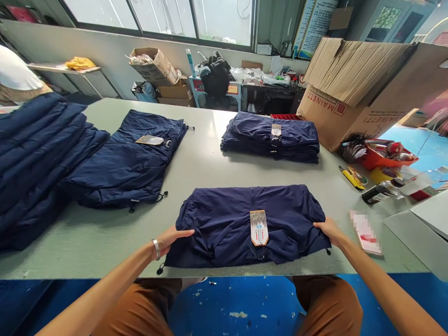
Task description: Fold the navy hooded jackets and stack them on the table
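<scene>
A folded navy garment point(224, 219) lies along the table's front edge, a printed hang tag point(259, 227) on its middle. Black cord ends stick out at its lower corners. My left hand point(171, 240), with a bracelet at the wrist, is closed on the garment's left side, thumb on top and fingers hidden beneath. On the opposite side, my right hand point(331, 230) pinches the garment's right edge, its thumb also over the cloth.
A folded navy stack point(269, 137) sits farther back. At left are a tagged navy garment point(129, 161) and a large navy pile point(38, 163). On the right are a cardboard box point(350, 102), a red tray point(388, 158), yellow cutters point(352, 177), a dark bottle point(381, 191) and a phone point(366, 233).
</scene>
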{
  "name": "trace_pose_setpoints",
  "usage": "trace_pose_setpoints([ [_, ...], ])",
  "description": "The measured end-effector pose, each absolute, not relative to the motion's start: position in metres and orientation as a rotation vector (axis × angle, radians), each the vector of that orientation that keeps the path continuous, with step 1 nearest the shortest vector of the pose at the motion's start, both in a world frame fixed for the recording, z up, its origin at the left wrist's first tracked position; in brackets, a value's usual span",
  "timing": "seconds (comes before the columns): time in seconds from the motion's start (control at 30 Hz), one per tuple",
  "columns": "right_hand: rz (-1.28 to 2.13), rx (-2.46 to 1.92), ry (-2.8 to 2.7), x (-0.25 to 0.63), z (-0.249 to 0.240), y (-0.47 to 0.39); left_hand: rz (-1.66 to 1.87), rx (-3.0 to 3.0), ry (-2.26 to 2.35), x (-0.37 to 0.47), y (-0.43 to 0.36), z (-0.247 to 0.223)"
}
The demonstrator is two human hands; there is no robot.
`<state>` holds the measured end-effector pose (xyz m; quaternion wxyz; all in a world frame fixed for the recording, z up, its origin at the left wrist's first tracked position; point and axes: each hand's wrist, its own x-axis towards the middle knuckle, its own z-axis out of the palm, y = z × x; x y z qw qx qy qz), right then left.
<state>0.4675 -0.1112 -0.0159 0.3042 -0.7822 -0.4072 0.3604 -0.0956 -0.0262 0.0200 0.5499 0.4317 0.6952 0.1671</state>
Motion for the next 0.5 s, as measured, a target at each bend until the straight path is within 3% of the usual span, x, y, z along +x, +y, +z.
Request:
trace_pose_setpoints([
  [0.23, 0.974, -1.969, -0.893, 0.465, 0.0, -0.112, 0.639, 0.915, 1.563, -0.074, -0.032, 0.02],
  [0.5, 0.949, -1.903, -0.895, 0.463, 0.024, -0.105, 0.717, 1.06, 1.535, -0.063, -0.017, 0.052],
])
